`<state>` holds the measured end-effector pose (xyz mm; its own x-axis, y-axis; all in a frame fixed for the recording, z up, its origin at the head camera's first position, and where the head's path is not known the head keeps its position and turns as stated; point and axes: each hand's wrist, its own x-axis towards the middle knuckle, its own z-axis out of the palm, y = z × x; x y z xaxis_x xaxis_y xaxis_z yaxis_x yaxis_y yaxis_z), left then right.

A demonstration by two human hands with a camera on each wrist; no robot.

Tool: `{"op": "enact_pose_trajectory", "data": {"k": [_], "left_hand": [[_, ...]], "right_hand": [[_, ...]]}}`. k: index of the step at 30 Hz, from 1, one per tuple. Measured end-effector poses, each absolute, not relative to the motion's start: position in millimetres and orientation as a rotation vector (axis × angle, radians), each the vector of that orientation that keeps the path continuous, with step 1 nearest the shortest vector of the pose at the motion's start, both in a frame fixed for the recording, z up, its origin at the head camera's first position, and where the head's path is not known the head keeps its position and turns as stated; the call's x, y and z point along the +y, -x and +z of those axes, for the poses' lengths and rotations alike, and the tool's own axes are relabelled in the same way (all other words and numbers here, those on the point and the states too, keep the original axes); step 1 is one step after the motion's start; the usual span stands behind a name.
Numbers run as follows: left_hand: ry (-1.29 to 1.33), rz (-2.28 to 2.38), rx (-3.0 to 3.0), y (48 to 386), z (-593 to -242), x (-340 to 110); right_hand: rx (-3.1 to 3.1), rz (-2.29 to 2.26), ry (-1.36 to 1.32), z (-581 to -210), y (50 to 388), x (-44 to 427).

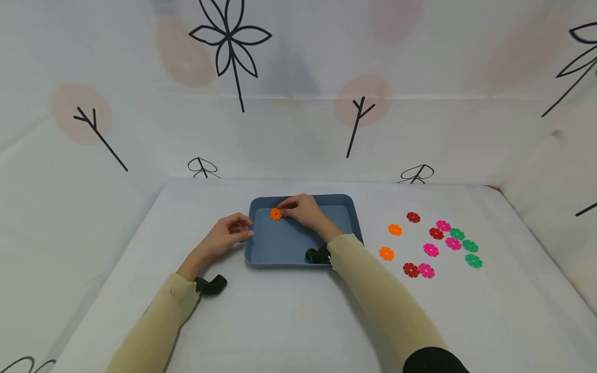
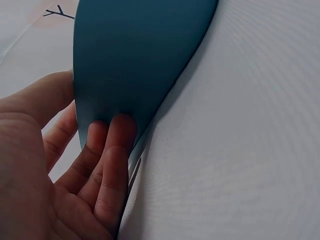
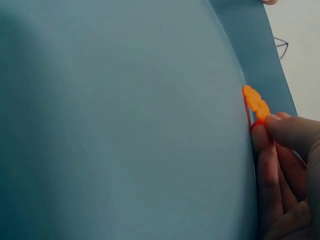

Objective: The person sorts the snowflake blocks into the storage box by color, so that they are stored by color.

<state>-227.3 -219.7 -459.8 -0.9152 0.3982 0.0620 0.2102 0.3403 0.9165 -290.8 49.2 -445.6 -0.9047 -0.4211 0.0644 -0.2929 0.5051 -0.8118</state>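
In the head view a blue-grey tray [image 1: 280, 243] lies on the white table. The right hand [image 1: 305, 211] is over its back part, pinching an orange flower-shaped piece [image 1: 275, 214] between thumb and fingers; the right wrist view shows that piece [image 3: 256, 102] held on edge by the right hand [image 3: 287, 170], close to the tray surface [image 3: 150, 100]. At the tray's left edge is the left hand [image 1: 226, 235]. In the left wrist view the left hand [image 2: 85, 165] has its fingertips against the tray's outer side [image 2: 130, 60], thumb at the rim.
Right of the tray lie several loose flower pieces: orange [image 1: 386, 254], dark red [image 1: 413, 217], pink [image 1: 431, 250] and green [image 1: 473, 260]. Some touch or overlap. A white cloth backdrop [image 1: 289, 140] with plant drawings stands behind the table.
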Motion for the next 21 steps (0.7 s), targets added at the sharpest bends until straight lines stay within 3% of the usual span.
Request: {"op": "enact_pose_trajectory", "data": {"k": [21], "left_hand": [[-0.561,1.611,2.432,226.2,-460.1,-219.6]], "right_hand": [[2.549,-1.335,0.656,-447.4,293.4,49.4]]}}
